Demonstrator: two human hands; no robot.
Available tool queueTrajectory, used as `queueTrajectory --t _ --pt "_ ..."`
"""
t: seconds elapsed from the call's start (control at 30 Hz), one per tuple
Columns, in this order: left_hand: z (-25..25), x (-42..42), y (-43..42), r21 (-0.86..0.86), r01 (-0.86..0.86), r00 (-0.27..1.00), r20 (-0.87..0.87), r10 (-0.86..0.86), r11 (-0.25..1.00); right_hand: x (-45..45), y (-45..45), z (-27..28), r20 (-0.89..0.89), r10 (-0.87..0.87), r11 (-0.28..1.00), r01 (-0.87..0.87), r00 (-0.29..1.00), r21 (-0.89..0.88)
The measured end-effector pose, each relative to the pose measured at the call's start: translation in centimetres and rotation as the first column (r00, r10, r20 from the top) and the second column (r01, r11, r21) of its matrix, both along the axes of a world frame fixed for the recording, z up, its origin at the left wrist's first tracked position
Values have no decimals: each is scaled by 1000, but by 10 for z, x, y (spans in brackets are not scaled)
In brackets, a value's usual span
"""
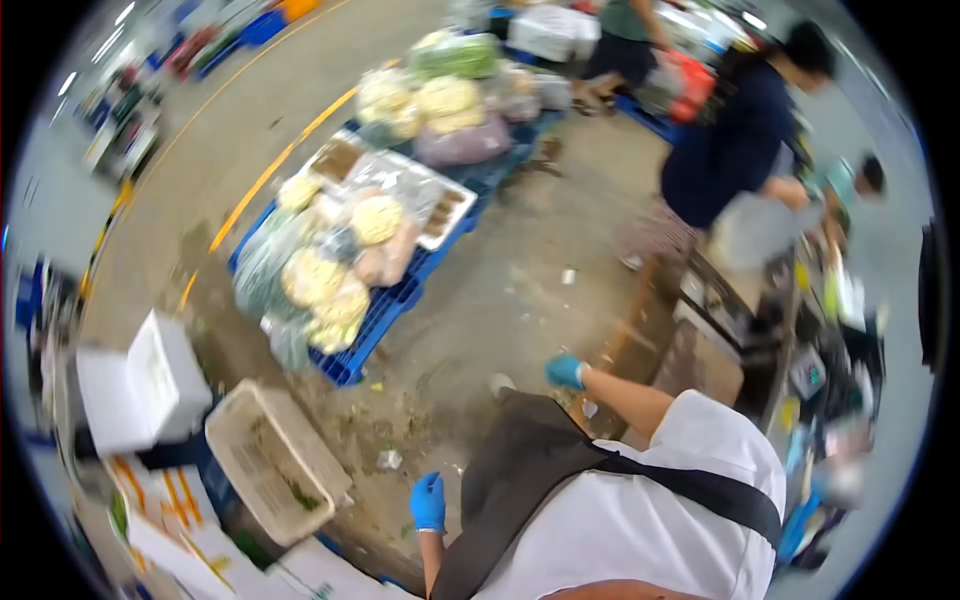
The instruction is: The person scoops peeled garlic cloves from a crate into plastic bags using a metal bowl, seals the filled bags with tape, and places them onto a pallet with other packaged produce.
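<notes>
My left hand [428, 503], in a blue glove, hangs beside my dark apron [520, 450]. Its fingers look loosely curled, with nothing visible in them; the nearest large thing is a dirty cream plastic crate [322, 445] on the floor. My right hand [566, 371], gloved in blue-green, is swung out on the apron's other side over wet concrete. Motion smears its fingers, and no held thing shows. Ahead, a blue pallet [402, 298] carries bagged cauliflower [312, 275] and a white foam tray [462, 208] of brown produce.
A white foam box [150, 385] and taped white cartons [180, 500] stand at left. On the right, a person in dark clothing [725, 150] is by a cluttered bench [760, 300]. Scraps [390, 459] litter the floor, and a yellow line [270, 175] runs beyond the pallet.
</notes>
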State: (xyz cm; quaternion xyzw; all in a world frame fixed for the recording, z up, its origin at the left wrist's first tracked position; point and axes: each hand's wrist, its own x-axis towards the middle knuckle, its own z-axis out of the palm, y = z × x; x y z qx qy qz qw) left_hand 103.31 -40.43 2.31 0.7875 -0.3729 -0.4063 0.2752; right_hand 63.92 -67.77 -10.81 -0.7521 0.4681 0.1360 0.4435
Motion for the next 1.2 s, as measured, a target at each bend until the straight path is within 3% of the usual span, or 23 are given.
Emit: queueTrajectory --t 0.03,0.07,0.1,0.17,0.2,0.23,0.27,0.3,0.33,0.37,0.43,0.5,0.6,0.87,1.0,1.07,1.2 --pt "-8 8 1 -16 91 995 48 -91 996 -26 65 13 75 -388 887 350 919 302" --pt "-18 14 1 -33 188 978 98 -184 982 -53 130 26 30 -692 642 595 721 484" --pt "-29 17 1 -48 282 951 148 -272 958 -65 186 55 -146 -934 128 690 325 712" --pt "-37 6 -2 -56 508 860 86 -503 859 -83 284 108 -104 -995 -69 764 -2 642" --pt "-26 -15 -11 -89 660 752 76 -655 746 -93 358 130 -45 -969 -219 757 -244 616" --pt "-17 -31 -17 -91 737 676 69 -734 670 -101 388 130 115 -990 114 939 81 323" --pt "-3 -48 -21 -81 805 591 47 -805 587 -107 420 121 115 -906 407 913 408 -35" --pt "-3 -63 -17 -127 839 541 79 -837 530 -107 459 110 -38 -747 631 690 664 -353" --pt "-9 -78 -11 -172 865 492 107 -864 471 -98 491 102 186 -902 370 920 389 -131" --pt "-11 -96 -5 -226 879 454 135 -881 419 -94 513 108 279 -944 214 971 177 106" --pt "9 -135 16 -202 937 316 152 -936 284 -81 556 127 299 -885 -144 820 -357 553" --pt "15 -172 46 -183 965 216 141 -966 189 -85 620 77 628 -779 176 959 -2 222" --pt "4 -221 90 -175 982 89 105 -990 70 -84 687 123 178 -855 -331 777 -487 535" --pt "0 -428 271 39 929 -370 39 -928 -369 -174 907 57 292 -718 -548 772 -632 321" --pt "16 -524 355 15 823 -568 4 -823 -568 -219 995 61 308 -423 -717 523 -852 460" --pt "20 -557 383 23 755 -654 115 -748 -656 -236 1035 57 279 -215 -769 339 -936 543" --pt "33 -611 417 12 650 -749 182 -637 -760 -264 1084 56 198 -33 -765 152 -980 625"
